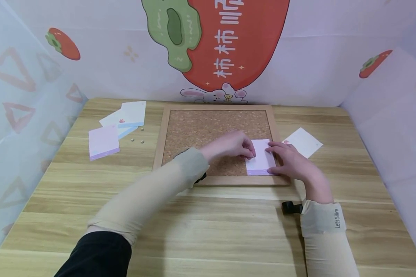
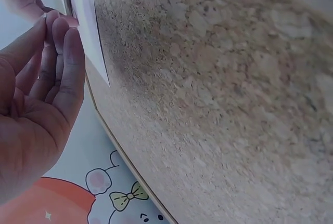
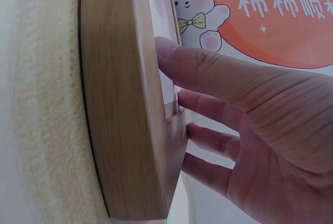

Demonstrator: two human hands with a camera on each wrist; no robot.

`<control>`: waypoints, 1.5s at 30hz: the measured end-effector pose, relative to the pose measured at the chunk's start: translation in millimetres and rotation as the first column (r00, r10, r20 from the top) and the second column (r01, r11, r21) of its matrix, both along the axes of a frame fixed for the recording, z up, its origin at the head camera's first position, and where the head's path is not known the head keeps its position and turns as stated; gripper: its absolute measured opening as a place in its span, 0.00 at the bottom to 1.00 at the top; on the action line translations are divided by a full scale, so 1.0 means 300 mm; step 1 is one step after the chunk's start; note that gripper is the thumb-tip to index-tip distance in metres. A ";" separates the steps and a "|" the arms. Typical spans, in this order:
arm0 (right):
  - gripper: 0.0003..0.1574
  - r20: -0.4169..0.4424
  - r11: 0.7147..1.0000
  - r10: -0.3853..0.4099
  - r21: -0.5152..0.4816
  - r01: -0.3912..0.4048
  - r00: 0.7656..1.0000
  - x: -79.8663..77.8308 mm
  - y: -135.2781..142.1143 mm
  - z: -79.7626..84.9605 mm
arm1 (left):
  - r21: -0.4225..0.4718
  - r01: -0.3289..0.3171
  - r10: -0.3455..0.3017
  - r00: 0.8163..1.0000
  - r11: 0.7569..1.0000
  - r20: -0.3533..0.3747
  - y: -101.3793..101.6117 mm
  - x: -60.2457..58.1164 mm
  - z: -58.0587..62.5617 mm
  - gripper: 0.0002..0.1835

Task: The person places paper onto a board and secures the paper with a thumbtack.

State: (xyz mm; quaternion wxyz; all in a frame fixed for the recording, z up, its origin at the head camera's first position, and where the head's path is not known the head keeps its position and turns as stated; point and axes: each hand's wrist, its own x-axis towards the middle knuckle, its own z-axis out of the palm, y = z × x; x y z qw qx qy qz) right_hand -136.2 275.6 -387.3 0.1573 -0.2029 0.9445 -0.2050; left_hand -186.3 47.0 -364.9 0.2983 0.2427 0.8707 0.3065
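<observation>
A white note sheet with a purple bottom band (image 1: 260, 156) lies on the lower right of a wood-framed cork board (image 1: 208, 123). My left hand (image 1: 230, 145) is over the sheet's left part, thumb and forefinger pinched together. Between those fingertips the left wrist view shows the tip of a small pale thumbtack (image 2: 45, 17), mostly hidden by the fingers. With fingers spread, my right hand (image 1: 294, 161) rests on the sheet's right edge and the board's frame (image 3: 117, 78). Its thumb touches the sheet near the bottom; the other fingers lie higher along the edge.
Several note sheets (image 1: 104, 142) overlap on the table to the left of the board, with three small silvery tacks (image 1: 142, 142) beside them. Another white sheet (image 1: 303, 142) lies right of the board, partly behind my right hand. A printed cloth (image 1: 315, 65) hangs behind the table.
</observation>
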 end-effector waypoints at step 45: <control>0.42 -0.017 1.000 0.009 -0.020 -0.010 1.000 -0.004 0.001 -0.007 | -0.049 -0.048 0.051 0.998 0.998 0.048 0.042 -0.027 -0.052 0.06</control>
